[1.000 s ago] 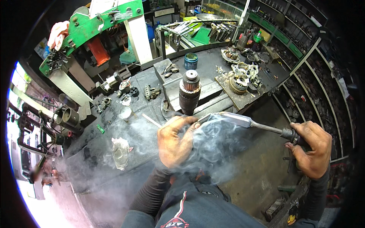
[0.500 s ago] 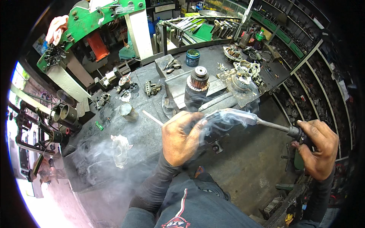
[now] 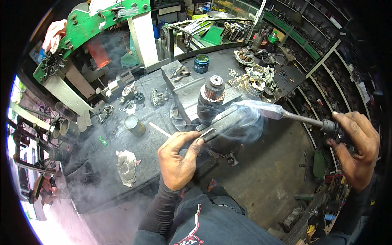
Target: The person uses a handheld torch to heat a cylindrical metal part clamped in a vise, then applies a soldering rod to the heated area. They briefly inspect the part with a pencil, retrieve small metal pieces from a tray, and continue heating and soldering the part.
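My left hand (image 3: 177,161) is pinching a short, thin silvery strip (image 3: 208,132) between thumb and forefinger, close to the front edge of the vise. Behind its knuckles a pale stick (image 3: 160,129) points toward the bench; whether it joins the strip is hidden. At the right, my right hand (image 3: 357,147) grips the dark handle of a large soldering iron (image 3: 302,118). Its thick grey head reaches left over the vise (image 3: 190,98), with smoke curling around it. An armature (image 3: 210,104) with a copper commutator stands upright at the vise, just beyond the strip.
On the dark bench (image 3: 151,106) are a metal cup (image 3: 134,125), a crumpled pale wrapper (image 3: 127,168) and a blue tin (image 3: 201,64). Dismantled motor parts (image 3: 259,79) lie at the far right. Parts shelves (image 3: 326,87) line the right side. Smoke drifts at lower left.
My left hand has moved left and slightly down, away from the iron's tip. The soldering iron and my right hand have shifted right, with its head higher over the vise.
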Motion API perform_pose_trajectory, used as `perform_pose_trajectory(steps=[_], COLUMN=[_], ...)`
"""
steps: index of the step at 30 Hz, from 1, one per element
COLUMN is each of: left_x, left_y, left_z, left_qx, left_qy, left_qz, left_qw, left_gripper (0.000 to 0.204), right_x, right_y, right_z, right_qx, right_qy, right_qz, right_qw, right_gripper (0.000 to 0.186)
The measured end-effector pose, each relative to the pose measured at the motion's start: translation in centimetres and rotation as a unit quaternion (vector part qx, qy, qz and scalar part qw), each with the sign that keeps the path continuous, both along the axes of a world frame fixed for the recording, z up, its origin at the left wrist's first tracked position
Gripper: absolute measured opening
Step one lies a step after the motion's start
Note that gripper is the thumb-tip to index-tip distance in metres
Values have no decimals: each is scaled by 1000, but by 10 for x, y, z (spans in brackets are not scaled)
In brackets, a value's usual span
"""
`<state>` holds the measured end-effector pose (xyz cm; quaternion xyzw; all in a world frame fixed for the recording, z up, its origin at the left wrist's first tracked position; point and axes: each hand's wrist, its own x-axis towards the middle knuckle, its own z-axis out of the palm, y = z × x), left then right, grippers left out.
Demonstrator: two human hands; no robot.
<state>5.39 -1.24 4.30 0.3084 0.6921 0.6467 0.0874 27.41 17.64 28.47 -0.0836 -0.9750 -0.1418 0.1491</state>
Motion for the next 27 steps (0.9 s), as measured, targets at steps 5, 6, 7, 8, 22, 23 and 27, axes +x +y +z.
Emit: perform_pose_trajectory(steps=[5,6,7,8,22,23,27], left_x=[-6,-8,-10,-12,-15,-16,-16], left_y=[-10,-13,-15,-17,-35,-36,-36], left_z=[-12,-15,-19,-23,-60,-61,-65], left_qx=[12,6,-5,-15,-28,-32,-24], left_qy=[63,75,85,96,19,31,9], left_qz=[5,-5,-12,-15,-2,-3,-1], left_qw=[998,997,996,995,999,999,1000], left_gripper=[15,15,15,14,12,12,13], right_x=[-9,-10,-11,-12,-23,-25,-30], right_y=[-7,-8,-10,-12,-30,-30,-34], right_z=[13,15,15,17,27,27,28], right_qx=[38,16,23,8,21,20,25], right_qy=[-28,-35,-40,-51,-99,-101,-109], right_qz=[4,-12,-6,-29,-92,-93,-96], right_qw=[999,999,999,998,991,990,989], right_gripper=[55,55,55,55,60,60,59])
